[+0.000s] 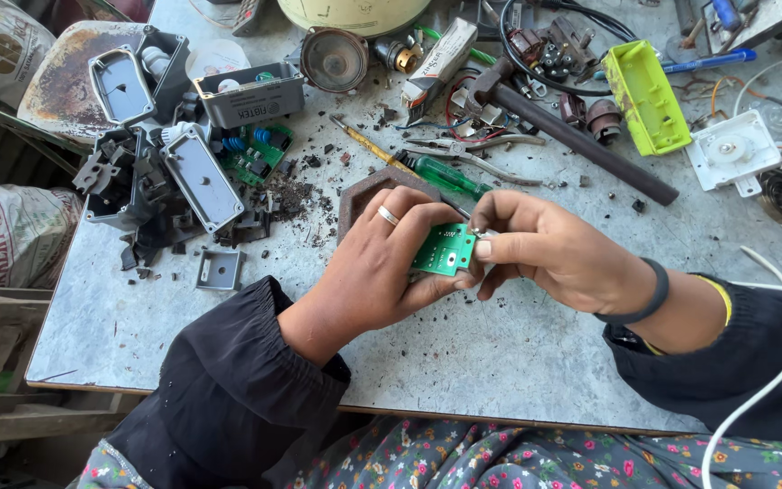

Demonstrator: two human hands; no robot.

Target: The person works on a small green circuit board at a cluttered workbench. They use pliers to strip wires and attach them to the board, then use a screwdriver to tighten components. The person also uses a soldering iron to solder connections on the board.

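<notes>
Spanning the view, a grey metal table [463, 362] is strewn with broken grey housings [160, 172], a hammer [572, 136] and a green-handled screwdriver [441, 174]. Above its middle, a small green circuit board [443, 250] is gripped by the left hand [382, 267], while its right edge is pinched by the right hand [545, 249].

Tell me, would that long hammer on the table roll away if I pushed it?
Probably only a little: the hammer has a round dark handle that could roll, but its blocky head would likely stop it. It looks heavy at the head end, and the pliers beside it may block it.
</notes>
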